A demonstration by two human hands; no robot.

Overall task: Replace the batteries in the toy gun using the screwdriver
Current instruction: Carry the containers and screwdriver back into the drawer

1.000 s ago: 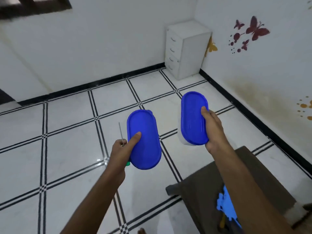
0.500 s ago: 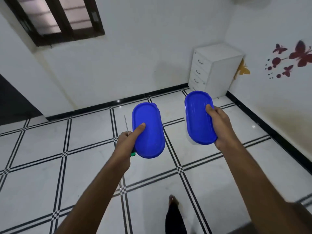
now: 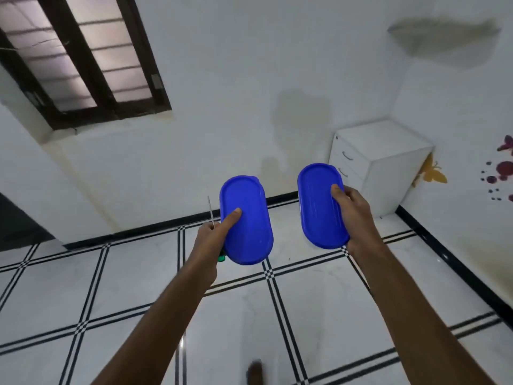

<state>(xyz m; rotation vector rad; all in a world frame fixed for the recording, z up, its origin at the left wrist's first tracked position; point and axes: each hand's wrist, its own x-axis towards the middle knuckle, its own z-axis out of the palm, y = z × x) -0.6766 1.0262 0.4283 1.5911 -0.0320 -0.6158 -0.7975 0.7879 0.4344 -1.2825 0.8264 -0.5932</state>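
Observation:
My left hand (image 3: 212,240) grips a blue-lidded oval box (image 3: 247,220), thumb pressed on the lid. The same hand also holds a screwdriver (image 3: 211,212): its thin metal shaft sticks up past my fingers and its green handle end shows below the box. My right hand (image 3: 354,215) holds a second blue-lidded oval box (image 3: 319,207) from its right side, thumb on the lid. Both boxes are held out in front of me above the floor, side by side and apart. No toy gun or batteries are in view.
A white drawer cabinet (image 3: 380,165) stands in the far right corner. A dark-framed window (image 3: 83,59) is on the far wall at the left. The floor is white tile with black lines (image 3: 273,276). A foot (image 3: 254,370) shows at the bottom edge.
The view has swung up and away: the brown table with the blue toy at the lower right has left the frame, and the window has come in. Both hands keep their grips.

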